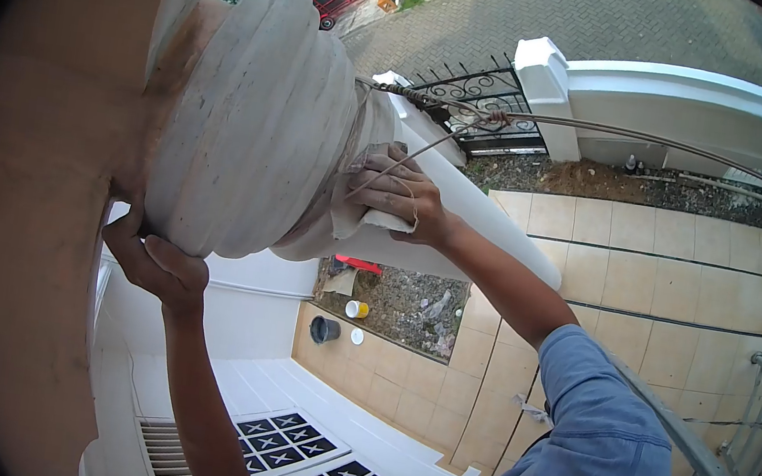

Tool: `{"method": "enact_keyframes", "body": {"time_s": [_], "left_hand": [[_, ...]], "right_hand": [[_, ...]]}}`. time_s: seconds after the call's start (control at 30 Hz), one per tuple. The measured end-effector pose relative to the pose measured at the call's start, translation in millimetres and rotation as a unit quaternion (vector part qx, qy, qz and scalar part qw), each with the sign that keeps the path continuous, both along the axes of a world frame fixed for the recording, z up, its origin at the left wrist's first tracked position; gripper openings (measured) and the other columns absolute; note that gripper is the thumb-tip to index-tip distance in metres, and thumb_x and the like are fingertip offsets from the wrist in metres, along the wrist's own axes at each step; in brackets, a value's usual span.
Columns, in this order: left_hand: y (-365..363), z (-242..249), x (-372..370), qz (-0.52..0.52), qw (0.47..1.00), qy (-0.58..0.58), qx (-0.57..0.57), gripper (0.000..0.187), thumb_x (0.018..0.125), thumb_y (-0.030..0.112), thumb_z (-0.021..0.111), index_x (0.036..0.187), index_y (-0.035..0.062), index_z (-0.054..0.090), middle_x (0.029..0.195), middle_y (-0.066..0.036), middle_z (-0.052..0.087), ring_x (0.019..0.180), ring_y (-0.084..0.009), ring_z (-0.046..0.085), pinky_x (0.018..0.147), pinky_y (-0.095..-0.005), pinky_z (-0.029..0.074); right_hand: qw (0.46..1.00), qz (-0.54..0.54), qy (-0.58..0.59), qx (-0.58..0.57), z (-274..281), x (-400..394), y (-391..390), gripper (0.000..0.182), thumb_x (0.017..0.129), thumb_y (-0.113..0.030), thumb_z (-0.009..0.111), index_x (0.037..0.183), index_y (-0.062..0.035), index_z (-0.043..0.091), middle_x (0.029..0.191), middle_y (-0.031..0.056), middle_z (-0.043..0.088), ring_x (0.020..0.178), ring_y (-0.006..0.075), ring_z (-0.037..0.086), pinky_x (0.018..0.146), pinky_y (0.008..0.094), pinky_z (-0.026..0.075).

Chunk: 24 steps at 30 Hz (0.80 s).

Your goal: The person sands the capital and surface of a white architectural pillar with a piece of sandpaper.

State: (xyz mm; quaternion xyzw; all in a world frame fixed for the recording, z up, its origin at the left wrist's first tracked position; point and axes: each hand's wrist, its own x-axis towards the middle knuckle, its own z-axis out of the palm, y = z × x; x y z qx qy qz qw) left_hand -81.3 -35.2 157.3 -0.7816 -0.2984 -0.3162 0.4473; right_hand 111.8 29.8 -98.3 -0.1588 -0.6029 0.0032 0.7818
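Note:
A pale grey column capital (256, 125) with rounded, rippled rings fills the upper left, joined to a smooth white column shaft (496, 239). My left hand (156, 261) is curled round the capital's lower left edge, against the brownish beam (47, 146). Dusty and bent at the fingers, my right hand (396, 197) presses a whitish cloth or sheet (345, 217) onto the capital's narrow neck. The exact material under its fingers is partly hidden. A thin wire (427, 146) crosses in front of this hand.
Twisted cables (654, 136) run from the neck to the right. Far below are a tiled floor (626, 280), a dark bucket (324, 330), a yellow-and-white tub (356, 309) and a gravel patch (420, 306). Metal scaffold rails (699, 453) stand lower right; a white wall (697, 106) and gate (477, 97) lie beyond.

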Motion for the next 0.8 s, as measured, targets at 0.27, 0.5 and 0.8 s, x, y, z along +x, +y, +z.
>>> {"method": "enact_keyframes", "body": {"time_s": [0.27,0.5,0.8], "left_hand": [[4.4,1.2,1.9,-0.002,0.999,0.020,0.033,0.048,0.100,0.035,0.030,0.107,-0.0035,0.057,0.100,-0.016,0.058,0.086,-0.0277,0.061,0.070,-0.0385,0.052],[7.3,-1.2,3.6,-0.059,0.998,-0.002,0.009,0.035,0.095,0.020,0.039,0.104,-0.0066,0.059,0.095,-0.019,0.057,0.086,-0.0323,0.057,0.073,-0.0421,0.049],[9.9,1.8,4.3,-0.190,0.979,-0.069,0.035,0.022,0.079,0.012,0.060,0.098,-0.0006,0.059,0.103,-0.023,0.057,0.093,-0.0401,0.060,0.083,-0.0464,0.052]], "right_hand": [[0.956,-0.270,-0.113,-0.020,9.5,-85.8,-66.1,0.021,0.079,-0.033,0.070,0.099,-0.0286,0.076,0.121,-0.0108,0.067,0.125,0.0165,0.053,0.113,0.0464,0.027],[0.840,-0.418,-0.346,-0.004,43.0,-93.9,-82.5,0.025,0.079,-0.032,0.063,0.097,-0.0179,0.073,0.130,-0.0009,0.063,0.134,0.0202,0.044,0.088,0.0393,0.034],[0.728,-0.375,-0.572,0.043,67.6,-153.9,-45.1,0.022,0.080,-0.024,0.062,0.090,-0.0071,0.073,0.120,0.0129,0.065,0.123,0.0260,0.054,0.091,0.0394,0.045]]}}
